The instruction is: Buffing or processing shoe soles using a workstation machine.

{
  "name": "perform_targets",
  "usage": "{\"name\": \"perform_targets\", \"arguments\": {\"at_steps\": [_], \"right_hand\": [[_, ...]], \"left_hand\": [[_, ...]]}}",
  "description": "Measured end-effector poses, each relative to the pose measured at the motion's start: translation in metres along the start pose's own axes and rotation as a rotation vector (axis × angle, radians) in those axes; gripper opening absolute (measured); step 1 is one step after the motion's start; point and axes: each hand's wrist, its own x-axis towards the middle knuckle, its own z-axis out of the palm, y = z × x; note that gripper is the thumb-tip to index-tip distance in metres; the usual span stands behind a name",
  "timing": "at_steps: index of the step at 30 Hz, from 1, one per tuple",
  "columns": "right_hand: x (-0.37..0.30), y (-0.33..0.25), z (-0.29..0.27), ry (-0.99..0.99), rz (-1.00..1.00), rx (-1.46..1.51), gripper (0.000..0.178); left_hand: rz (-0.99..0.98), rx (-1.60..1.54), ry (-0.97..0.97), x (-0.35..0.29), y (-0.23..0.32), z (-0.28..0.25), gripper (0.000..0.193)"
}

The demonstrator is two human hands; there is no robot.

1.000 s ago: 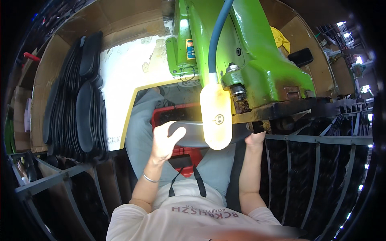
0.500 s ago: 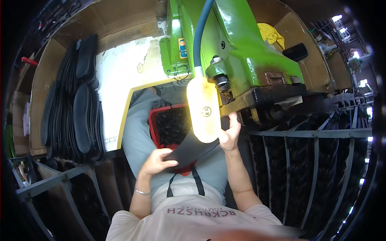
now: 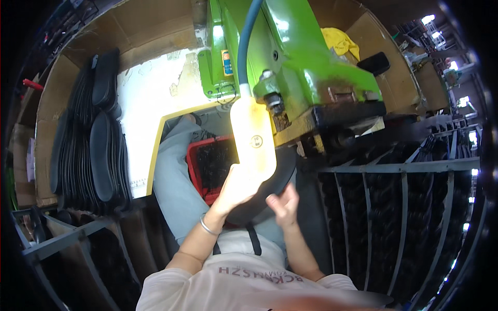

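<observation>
Shift at the hands: over the last half second the left hand (image 3: pixel 237 191) has risen inward to the lamp (image 3: pixel 254 140), and the right hand (image 3: pixel 285 203) has dropped from the piece's upper end toward its lower edge.
Sole-shaped piece (image 3: pixel 253 208): dark, slanting from 7 to 1 o'clock about the middle of the view, partly behind the lamp.
Left hand: appears closed on the piece, just past 6 o'clock; fingertips lost in glare.
Right hand: at 5 o'clock, thumb and fingers parted; contact with the piece's edge cannot be told.
Green machine (image 3: pixel 295 57): at 1 o'clock, its dark lower head above the piece; no clear contact between them.
Red crate (image 3: pixel 192 168): between 8 and 9 o'clock, dark scraps inside.
Stacks of dark pieces (image 3: pixel 105 155): at 9 o'clock on the white desk (image 3: pixel 148 88), similar in outline to the held one.
Stage: judged mid-handling, one piece up and not yet set down. Scraps suggest some trimming done; whether this edge is finished, or the stacks are worked or waiting, cannot be told.
Metal racks (image 3: pixel 399 168): between 3 and 4 o'clock, hung with dark pieces.
</observation>
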Motion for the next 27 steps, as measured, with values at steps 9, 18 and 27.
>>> {"name": "perform_targets", "arguments": {"at_steps": [9,18,27], "right_hand": [[0.082,-0.046,-0.01,0.222,-0.35,-0.005,0.021],[0.078,-0.028,0.016,0.355,-0.257,0.199,0.029],[0.077,-0.025,0.024,0.051,-0.281,-0.035,0.03]], "left_hand": [[-0.082,0.122,-0.026,-0.004,0.018,-0.015,0.035],[0.45,0.394,0.163,0.023,0.021,-0.059,0.042],[0.028,0.061,0.413,-0.046,-0.024,-0.013,0.02]]}}
